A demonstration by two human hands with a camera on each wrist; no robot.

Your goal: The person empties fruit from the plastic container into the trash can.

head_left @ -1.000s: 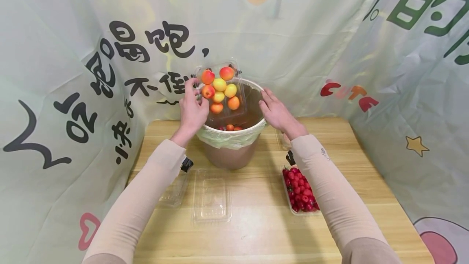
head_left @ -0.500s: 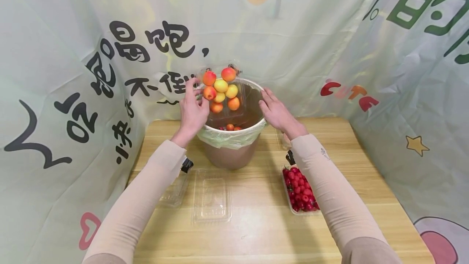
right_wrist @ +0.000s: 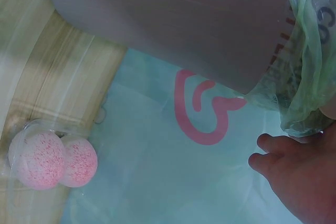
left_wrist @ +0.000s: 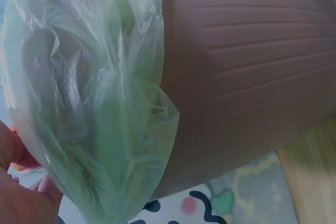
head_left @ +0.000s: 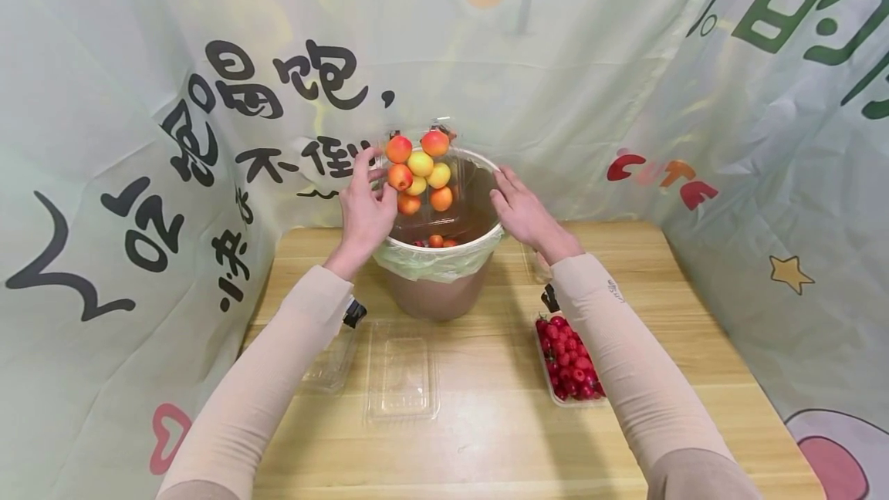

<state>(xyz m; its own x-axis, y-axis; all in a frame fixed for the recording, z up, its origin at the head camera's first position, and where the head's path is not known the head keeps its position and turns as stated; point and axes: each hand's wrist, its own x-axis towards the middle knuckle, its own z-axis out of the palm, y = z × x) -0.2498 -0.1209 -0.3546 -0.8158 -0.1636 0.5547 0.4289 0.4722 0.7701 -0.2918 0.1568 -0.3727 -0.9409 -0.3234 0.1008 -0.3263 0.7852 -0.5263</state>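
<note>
A clear plastic box (head_left: 453,170) holding several orange and yellow fruits (head_left: 420,164) is tipped steeply over a brown bucket (head_left: 436,293) lined with a green bag (head_left: 430,261). My left hand (head_left: 370,180) pinches the box's left edge. My right hand (head_left: 517,203) lies with straight fingers on the bucket's right rim. A few fruits (head_left: 435,241) rest at the bucket's bottom. The left wrist view shows the bucket wall (left_wrist: 247,77) and bag (left_wrist: 94,103) close up. In the right wrist view my fingers (right_wrist: 294,171) sit beside the bucket (right_wrist: 173,19).
An empty clear tray (head_left: 400,369) lies on the wooden table (head_left: 486,438) in front of the bucket, another (head_left: 332,365) under my left forearm. A tray of red cherries (head_left: 568,361) sits by my right forearm. Two pink balls in a clear container (right_wrist: 52,158) show behind. Printed cloth (head_left: 139,137) surrounds the table.
The clear box has tipped a little steeper and the fruits in it have slid slightly down and right. Both hands stay where they were.
</note>
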